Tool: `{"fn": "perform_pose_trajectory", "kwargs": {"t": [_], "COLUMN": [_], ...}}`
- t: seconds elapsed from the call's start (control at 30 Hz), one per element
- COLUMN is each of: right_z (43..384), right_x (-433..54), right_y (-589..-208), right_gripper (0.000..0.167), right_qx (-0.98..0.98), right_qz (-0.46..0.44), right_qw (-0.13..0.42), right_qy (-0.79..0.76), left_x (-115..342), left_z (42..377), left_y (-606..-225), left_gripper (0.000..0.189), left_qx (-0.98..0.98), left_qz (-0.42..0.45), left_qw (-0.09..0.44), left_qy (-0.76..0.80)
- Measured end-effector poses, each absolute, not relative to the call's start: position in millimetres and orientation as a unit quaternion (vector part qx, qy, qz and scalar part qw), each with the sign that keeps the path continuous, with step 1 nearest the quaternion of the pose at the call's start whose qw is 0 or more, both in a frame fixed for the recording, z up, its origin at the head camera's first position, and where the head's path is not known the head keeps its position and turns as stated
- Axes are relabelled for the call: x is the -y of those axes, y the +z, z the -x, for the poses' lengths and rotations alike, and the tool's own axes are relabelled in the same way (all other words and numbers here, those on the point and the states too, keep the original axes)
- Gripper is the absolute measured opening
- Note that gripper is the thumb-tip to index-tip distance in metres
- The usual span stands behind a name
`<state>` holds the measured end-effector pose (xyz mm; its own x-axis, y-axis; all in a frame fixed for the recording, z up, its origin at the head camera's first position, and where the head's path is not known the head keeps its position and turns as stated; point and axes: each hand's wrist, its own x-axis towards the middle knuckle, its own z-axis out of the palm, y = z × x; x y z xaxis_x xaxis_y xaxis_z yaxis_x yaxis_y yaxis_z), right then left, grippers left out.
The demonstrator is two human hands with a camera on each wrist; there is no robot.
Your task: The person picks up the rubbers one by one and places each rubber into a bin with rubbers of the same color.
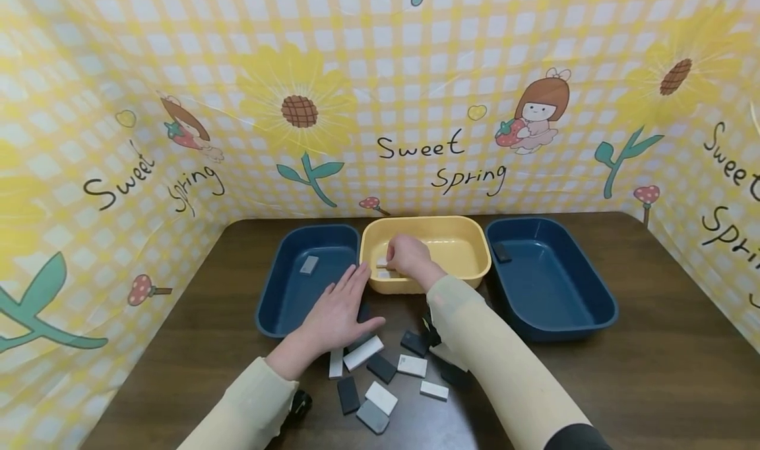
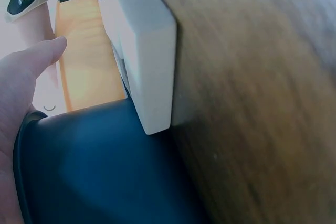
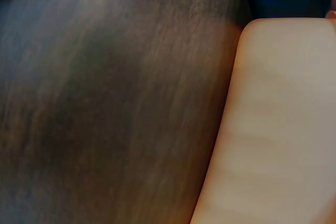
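Note:
My right hand (image 1: 410, 255) reaches down into the yellow bin (image 1: 427, 288), fingers curled, with a small thin block (image 1: 382, 266) at the fingertips. Beneath it, a white block (image 1: 387, 274) lies on the bin's floor. My left hand (image 1: 338, 311) is spread with straight fingers over the near right corner of the left blue bin (image 1: 265, 298), fingertips by the yellow bin's corner. In the left wrist view its thumb (image 2: 50, 51) shows above the blue bin wall, beside a pale block (image 2: 152, 61). The right wrist view shows no fingers, only the yellow bin's outer wall (image 3: 283, 108).
Loose white, black and grey blocks lie between the forearms, among them a white one (image 1: 381, 398) and a grey one (image 1: 373, 416). One grey block (image 1: 309, 265) is in the left bin. The right blue bin (image 1: 600, 305) holds a dark block (image 1: 502, 252). A patterned cloth hangs behind.

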<state>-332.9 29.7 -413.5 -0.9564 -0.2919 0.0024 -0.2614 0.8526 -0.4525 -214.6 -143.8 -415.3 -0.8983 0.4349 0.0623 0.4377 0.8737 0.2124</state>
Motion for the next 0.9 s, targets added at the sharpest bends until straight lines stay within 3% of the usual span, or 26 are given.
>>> {"fn": "perform_pose_trajectory", "kwargs": {"t": [0.6,0.9], "right_z": [326.7,307.3], "right_x": [-52.9,-75.8], "right_y": [-383.5,-350.8], "right_gripper": [0.012,0.025], "right_qx": [-0.966,-0.971], "right_qz": [0.131,0.179], "right_qw": [0.073,0.069], "right_qy": [-0.211,-0.145], "left_x": [144.6,142.3], "left_z": [214.2,214.3], "left_y": [-414.6,-414.4], "left_gripper": [0.095,0.094], "left_qx": [0.970,0.969], "left_qz": [0.215,0.217], "left_qw": [-0.003,-0.002], "left_qy": [-0.113,-0.114]}}
